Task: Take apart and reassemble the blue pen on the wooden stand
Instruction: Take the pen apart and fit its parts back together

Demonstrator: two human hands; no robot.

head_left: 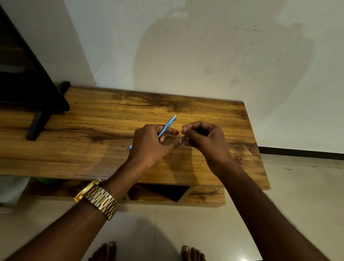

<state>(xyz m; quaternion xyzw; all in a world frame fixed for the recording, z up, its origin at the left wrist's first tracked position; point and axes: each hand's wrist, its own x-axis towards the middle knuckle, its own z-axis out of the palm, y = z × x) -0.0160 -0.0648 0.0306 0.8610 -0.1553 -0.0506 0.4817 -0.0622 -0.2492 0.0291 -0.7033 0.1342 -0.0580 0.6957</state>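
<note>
My left hand (149,144) holds the light blue pen barrel (168,125) above the wooden stand (86,149); one end points up and away, and a small blue end shows below the hand. My right hand (203,141) is closed just to the right of it. Its fingertips pinch a thin, dark, short piece (181,133), too small to tell exactly what it is. The two hands nearly touch over the middle of the stand.
A dark TV foot (42,121) and the screen's lower corner stand at the stand's left end. The stand's right edge lies near my right forearm. A white wall is behind, a tiled floor and my bare feet below.
</note>
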